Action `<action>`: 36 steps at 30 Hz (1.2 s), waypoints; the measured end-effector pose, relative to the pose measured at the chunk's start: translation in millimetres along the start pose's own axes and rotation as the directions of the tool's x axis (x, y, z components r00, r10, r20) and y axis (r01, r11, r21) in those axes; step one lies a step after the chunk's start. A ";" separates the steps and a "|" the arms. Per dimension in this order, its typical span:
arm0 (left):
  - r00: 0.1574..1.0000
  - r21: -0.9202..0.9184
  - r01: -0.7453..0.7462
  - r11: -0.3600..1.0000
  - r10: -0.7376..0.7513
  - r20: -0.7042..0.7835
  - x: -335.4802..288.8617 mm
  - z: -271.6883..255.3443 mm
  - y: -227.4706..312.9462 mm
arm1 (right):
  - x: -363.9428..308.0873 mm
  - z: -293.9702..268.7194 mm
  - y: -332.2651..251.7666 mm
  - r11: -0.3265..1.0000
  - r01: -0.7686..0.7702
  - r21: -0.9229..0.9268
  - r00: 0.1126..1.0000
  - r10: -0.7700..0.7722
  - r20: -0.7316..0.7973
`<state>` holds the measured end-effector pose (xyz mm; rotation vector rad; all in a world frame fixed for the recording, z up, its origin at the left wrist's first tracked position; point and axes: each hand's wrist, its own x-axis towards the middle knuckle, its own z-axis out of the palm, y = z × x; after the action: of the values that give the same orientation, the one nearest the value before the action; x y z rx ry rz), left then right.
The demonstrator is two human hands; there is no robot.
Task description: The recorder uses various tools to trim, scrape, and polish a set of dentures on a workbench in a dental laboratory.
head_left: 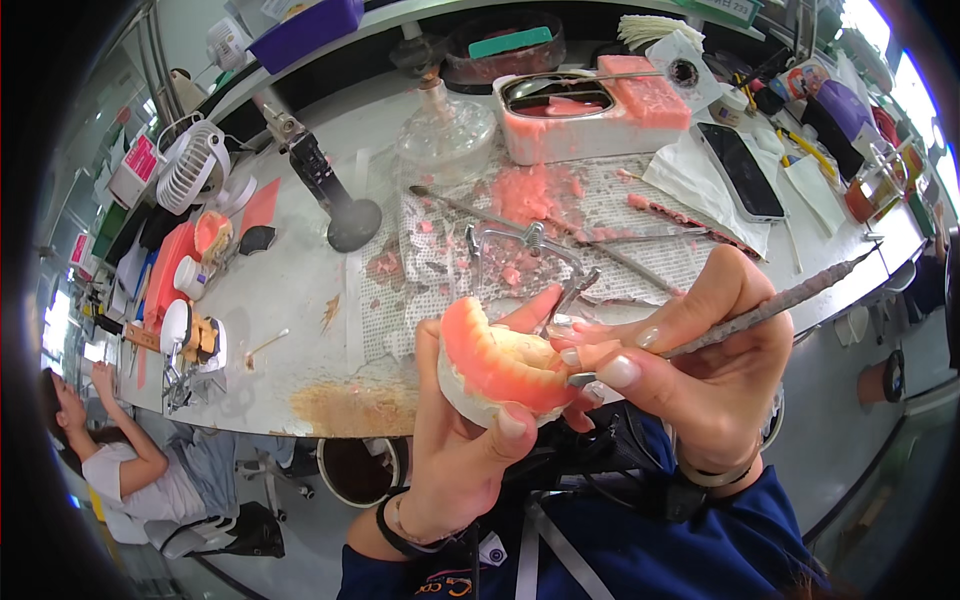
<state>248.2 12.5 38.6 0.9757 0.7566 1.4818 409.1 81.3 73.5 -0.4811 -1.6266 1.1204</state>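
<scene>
My left hand [450,470] is wrapped round a dental cast with a pink wax denture base [485,360] and a row of pale teeth, held over the table's front edge. My right hand [715,375] grips a wax knife [770,315] with a grey, crusted handle that slants up to the right. Its small metal tip meets the right end of the pink wax, or lies very close to it. Right behind the cast is a metal articulator frame [530,240]; whether it joins the cast is hidden.
Wax-spotted newspaper [440,235] covers the table's middle. Beyond it stand a glass spirit lamp [445,125] and a white tray [560,145] of pink wax. A phone [740,170] lies right; a small burner [350,220] and fan [195,165] stand left. Another person [130,460] sits far left.
</scene>
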 end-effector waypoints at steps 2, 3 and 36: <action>1.000 0.046 -0.001 0.999 0.001 -0.004 0.0 0.0 -0.1 | -0.1 1.3 1.2 1.000 0.000 0.021 1.000 0.001 -0.020; 1.000 0.050 -0.010 0.999 0.010 -0.003 -0.2 0.2 -0.4 | -0.1 1.4 1.2 1.000 -0.003 0.030 1.000 0.004 -0.027; 0.999 0.019 0.045 0.999 -0.045 0.011 0.3 -0.5 1.0 | -6.2 6.5 15.5 0.980 0.151 0.128 0.988 -0.145 -0.053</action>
<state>247.2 12.7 39.3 0.9739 0.7806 1.4312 402.1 81.1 57.0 -0.2913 -1.5138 1.0894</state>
